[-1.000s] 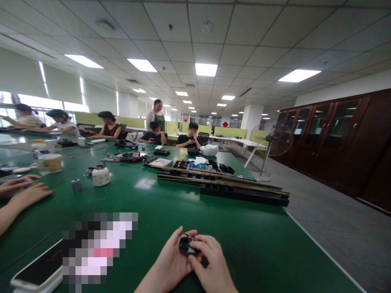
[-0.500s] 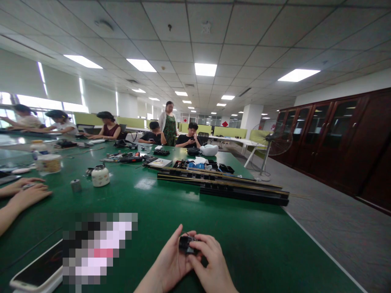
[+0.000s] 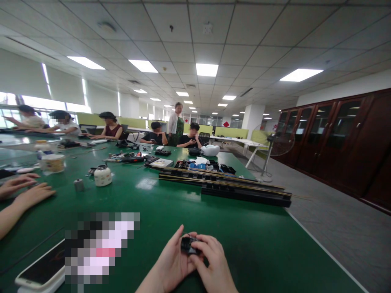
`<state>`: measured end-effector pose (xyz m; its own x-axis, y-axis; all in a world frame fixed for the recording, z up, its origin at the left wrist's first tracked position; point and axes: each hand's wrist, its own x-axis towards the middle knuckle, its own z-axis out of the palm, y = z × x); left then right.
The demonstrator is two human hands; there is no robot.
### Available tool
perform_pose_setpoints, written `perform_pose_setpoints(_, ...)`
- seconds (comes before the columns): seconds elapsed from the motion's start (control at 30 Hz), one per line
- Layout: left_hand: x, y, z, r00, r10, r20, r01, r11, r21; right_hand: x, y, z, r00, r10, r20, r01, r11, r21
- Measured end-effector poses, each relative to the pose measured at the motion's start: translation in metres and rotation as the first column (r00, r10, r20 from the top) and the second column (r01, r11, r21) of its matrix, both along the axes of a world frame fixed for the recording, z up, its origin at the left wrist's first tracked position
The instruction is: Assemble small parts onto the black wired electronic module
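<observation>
A small black device (image 3: pixel 188 244) is held between my two hands above the green table (image 3: pixel 146 215), near its front edge. My left hand (image 3: pixel 174 260) cradles it from the left and below, thumb pointing up. From the right, my right hand (image 3: pixel 212 258) has its fingertips on the device's face and side. Fine details of the device are too small to tell. To the left lies a phone with a white case (image 3: pixel 42 264), next to a pixelated patch.
Long black rails (image 3: pixel 246 195) lie ahead, with tools (image 3: pixel 132 158) beyond them. A white jar (image 3: pixel 103 176) and a metal cylinder (image 3: pixel 79 185) stand left of centre. Another person's hands (image 3: pixel 33 197) rest at the far left. Several people sit or stand behind the table.
The view has shifted slightly, moving the scene a little to the right. The standing person in the back has moved right and turned. My hands keep nearly the same hold on the device.
</observation>
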<state>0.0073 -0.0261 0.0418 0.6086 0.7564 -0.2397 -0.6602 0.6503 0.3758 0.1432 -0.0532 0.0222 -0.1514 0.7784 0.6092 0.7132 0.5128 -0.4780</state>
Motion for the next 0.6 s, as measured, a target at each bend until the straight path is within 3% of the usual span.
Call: perform_pose_setpoints(0.6, 0.0004, 0.0011, -0.0037, 1.000, 0.011, -0.003, -0.011, 1.000, -0.002, -0.0004, -0.0016, 0.0011, 1.000, 0.017, 0.000, -0.017, 0.998, -0.062)
